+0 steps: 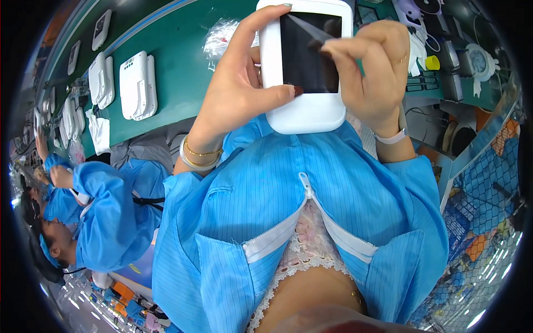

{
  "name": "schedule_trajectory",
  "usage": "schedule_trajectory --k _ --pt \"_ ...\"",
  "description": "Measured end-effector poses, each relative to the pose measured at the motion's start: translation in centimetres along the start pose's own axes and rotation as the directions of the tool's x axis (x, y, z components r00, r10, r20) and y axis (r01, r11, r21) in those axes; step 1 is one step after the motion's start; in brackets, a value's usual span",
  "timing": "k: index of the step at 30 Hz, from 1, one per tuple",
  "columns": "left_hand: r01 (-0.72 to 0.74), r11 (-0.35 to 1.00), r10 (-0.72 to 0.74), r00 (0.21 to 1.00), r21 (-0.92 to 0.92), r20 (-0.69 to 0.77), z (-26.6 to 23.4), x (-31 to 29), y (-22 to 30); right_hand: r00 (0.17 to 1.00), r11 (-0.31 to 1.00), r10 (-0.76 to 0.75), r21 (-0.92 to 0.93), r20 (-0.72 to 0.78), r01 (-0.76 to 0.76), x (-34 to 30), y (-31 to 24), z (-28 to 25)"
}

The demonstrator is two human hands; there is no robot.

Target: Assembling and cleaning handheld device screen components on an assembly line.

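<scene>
We look down from head height through the left of two side-by-side fisheye cameras, our view upright and its edges bending toward a dark rim. The wearer's blue smock spreads close below us; the left hand and right hand lie near the top edge, a co-worker farther off at left.

Left hand in clasping pose, thumb and index finger spread wide. Left wrist lower than hand. Right hand pinching, thumb against forefinger, other fingers curled. Right wrist below knuckles.
</scene>
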State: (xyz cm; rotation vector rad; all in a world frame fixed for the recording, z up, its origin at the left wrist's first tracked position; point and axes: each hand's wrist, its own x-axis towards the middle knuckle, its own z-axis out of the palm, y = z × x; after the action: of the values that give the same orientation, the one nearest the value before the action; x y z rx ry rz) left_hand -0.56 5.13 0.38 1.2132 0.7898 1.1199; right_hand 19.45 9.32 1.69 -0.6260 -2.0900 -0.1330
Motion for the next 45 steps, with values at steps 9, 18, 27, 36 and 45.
schedule_trajectory --k 9,18,27,36,45 --pt "0.120 0.930 -0.173 0.977 -0.348 -0.123 0.9 0.7 3.3 0.991 0.947 -0.119 0.293 -0.060 0.131 -1.2 -3.5 -2.4" --pt "-0.155 0.988 0.154 0.988 0.025 0.013 -0.7 -0.3 -0.1 0.982 0.970 0.058 0.244 -0.182 -0.012 -1.1 -6.2 -3.3" --pt "-0.147 0.986 0.151 0.987 0.079 -0.047 -0.2 -0.7 0.8 0.952 0.973 -0.174 0.106 -0.251 0.205 1.1 -2.0 -3.4" --pt "-0.158 0.967 0.166 0.986 0.201 -0.022 0.4 -0.9 0.3 0.470 0.083 0.881 0.962 0.051 -0.261 3.2 -2.7 2.1" --pt "-0.222 0.851 0.263 0.965 0.477 -0.019 -0.9 -0.2 -2.2 0.617 -0.142 0.663 0.880 0.424 -0.452 -0.4 1.1 3.2"
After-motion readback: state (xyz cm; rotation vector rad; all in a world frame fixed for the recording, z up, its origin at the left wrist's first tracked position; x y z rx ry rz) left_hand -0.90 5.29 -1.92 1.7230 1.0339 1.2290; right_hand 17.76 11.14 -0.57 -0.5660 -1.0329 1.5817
